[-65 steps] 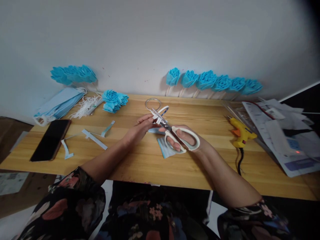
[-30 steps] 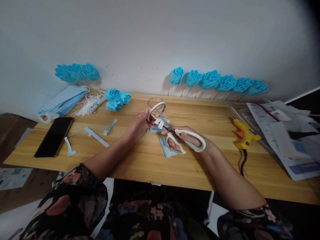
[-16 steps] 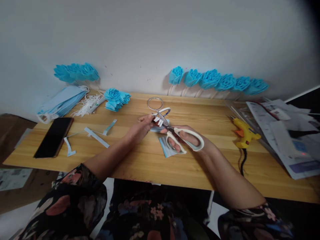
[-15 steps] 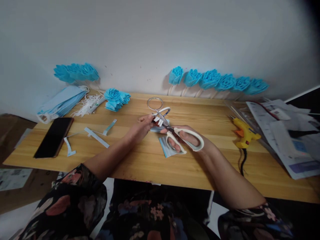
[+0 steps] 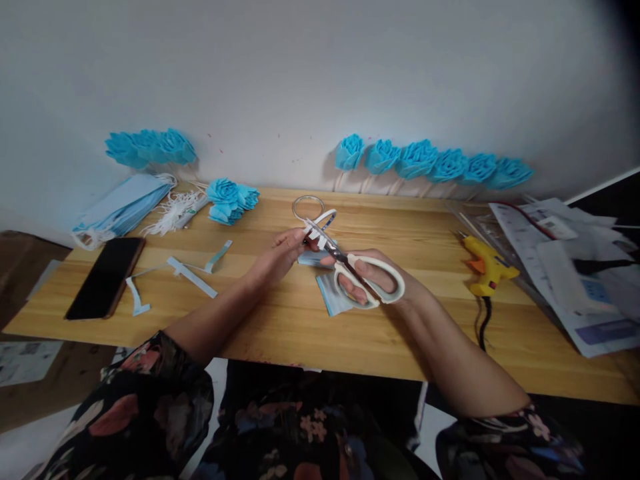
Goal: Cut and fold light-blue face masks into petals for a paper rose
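My right hand (image 5: 363, 272) is closed through the cream-coloured handles of a pair of scissors (image 5: 385, 275), which point away and to the left. Their handles sit close together, and the blades (image 5: 335, 252) lie against a small white piece with a notched edge (image 5: 315, 233). Between its fingertips, my left hand (image 5: 287, 248) pinches that white piece; its exact kind is hard to make out. A thin metal ring (image 5: 309, 197) and a curved white band (image 5: 327, 219) show just beyond the fingers. Beneath the hands lie cut pale-blue mask pieces (image 5: 333, 298).
Blue fabric flowers on sticks (image 5: 419, 159) lean against the wall; others (image 5: 227, 200) lie at left. A mask stack (image 5: 125, 203), white cords (image 5: 175, 212), a phone (image 5: 106, 279) and cut strips (image 5: 193, 277) are left. A yellow glue gun (image 5: 489, 265) and papers (image 5: 560, 280) are right.
The scissor handles have come closer together and the blades have closed further on the white piece. Both hands stay in nearly the same place.
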`<state>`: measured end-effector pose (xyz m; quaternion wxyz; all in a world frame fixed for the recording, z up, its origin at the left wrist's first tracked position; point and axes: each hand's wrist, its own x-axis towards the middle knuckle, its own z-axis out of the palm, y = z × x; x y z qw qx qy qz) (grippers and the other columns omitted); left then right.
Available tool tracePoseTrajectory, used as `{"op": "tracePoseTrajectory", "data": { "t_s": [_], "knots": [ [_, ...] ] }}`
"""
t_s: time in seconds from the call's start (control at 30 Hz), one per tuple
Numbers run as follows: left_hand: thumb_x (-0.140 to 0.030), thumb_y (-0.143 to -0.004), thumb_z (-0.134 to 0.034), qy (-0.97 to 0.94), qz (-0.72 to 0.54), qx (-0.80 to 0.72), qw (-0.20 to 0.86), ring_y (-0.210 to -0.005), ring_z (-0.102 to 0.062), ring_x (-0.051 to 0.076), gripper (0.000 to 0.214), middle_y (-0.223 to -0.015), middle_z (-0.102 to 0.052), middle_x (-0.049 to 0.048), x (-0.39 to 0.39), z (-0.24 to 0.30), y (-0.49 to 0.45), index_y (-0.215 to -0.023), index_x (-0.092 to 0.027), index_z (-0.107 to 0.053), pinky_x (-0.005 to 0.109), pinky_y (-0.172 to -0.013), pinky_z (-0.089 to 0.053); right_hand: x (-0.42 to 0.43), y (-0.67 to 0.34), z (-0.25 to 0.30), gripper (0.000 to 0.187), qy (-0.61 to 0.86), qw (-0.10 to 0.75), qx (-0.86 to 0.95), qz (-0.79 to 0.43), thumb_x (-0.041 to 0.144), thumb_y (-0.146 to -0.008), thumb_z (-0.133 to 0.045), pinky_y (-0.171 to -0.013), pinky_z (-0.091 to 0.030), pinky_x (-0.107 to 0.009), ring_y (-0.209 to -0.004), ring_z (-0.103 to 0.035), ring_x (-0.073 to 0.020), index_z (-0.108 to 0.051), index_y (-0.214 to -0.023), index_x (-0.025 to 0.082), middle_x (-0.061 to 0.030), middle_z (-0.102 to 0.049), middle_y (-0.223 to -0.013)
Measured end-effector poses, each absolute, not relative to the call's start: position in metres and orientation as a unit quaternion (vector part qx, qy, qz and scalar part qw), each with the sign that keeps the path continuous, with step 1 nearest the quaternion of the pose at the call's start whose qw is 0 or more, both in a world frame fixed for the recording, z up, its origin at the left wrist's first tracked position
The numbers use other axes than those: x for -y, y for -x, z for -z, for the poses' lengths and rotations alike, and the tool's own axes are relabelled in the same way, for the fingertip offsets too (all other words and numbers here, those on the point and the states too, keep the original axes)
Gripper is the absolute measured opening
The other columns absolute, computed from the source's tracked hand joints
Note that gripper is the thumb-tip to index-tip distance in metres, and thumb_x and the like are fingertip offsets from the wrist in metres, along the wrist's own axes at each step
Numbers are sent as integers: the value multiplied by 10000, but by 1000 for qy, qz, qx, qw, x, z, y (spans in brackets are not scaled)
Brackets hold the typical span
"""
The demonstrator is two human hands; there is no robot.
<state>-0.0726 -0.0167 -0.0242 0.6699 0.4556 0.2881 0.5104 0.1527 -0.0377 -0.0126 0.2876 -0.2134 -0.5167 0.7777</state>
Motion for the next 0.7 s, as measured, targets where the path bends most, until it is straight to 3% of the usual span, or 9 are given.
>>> {"op": "tracePoseTrajectory", "data": {
  "t_s": [0.27,0.47,0.7],
  "knots": [
    [-422,-815,-746,-451,-507,-273,682,-841,-625,201,272,-834,-663,67,17,15,72,-853,-153,-735,324,-849,-497,39,-151,12,518,229,303,512,-771,577,-905,-679,-377,-353,-177,-428,-465,-42,-709,-1202,154,33,-591,-671],
    [-476,-841,-743,-479,-496,-280,668,-761,-602,166,339,-839,-676,67,18,15,75,-901,-143,-747,287,-714,-470,40,-148,7,531,240,307,512,-766,567,-893,-701,-375,-328,-174,-425,-443,-37,-697,-1197,132,43,-564,-656],
    [-511,-798,-792,-478,-512,-317,639,-618,-515,103,405,-697,-612,-7,15,23,75,-1005,-165,-756,250,-624,-393,44,-148,8,505,212,269,546,-764,541,-893,-711,-394,-349,-166,-456,-431,-35,-696,-1202,142,29,-582,-696]
  ]
}}
